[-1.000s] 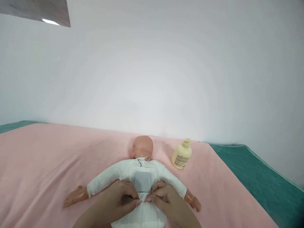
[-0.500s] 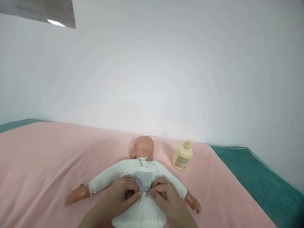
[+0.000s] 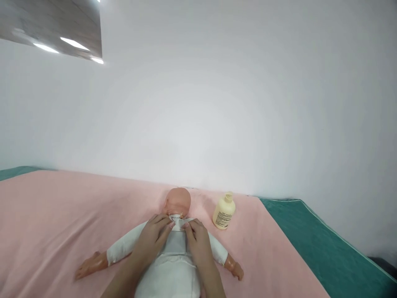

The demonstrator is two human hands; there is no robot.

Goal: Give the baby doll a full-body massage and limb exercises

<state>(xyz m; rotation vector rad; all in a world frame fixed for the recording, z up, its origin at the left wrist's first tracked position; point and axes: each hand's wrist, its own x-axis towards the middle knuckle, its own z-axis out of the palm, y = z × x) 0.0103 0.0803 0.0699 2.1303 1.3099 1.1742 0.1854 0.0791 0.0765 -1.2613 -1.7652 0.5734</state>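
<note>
A baby doll with a smooth bald head (image 3: pixel 178 200) and white cloth body (image 3: pixel 169 277) lies with its back up and arms spread. My left hand (image 3: pixel 153 234) rests on the left of its upper back just below the neck, fingers stretched out and thumb turned inward. Opposite it, my right hand (image 3: pixel 197 238) lies on the right side of the upper back, its fingers also extended. Neither hand appears to grip anything. Between my wrists shows a pale grey square panel (image 3: pixel 175 243) on the doll's back. Dark thread is visible near the neck seam.
A pale yellow pump-type bottle (image 3: pixel 223 211) stands right of the doll's head. Pink cloth (image 3: pixel 62 215) covers the surface, with a green cover (image 3: pixel 304 231) showing at the right. Behind is a white wall (image 3: pixel 198 103); a shiny panel (image 3: pixel 56 29) is at upper left.
Both hands have moved up the doll's back, from beside the panel's lower edge to just below the neck. Their pinched fingers have straightened. The view has shifted slightly.
</note>
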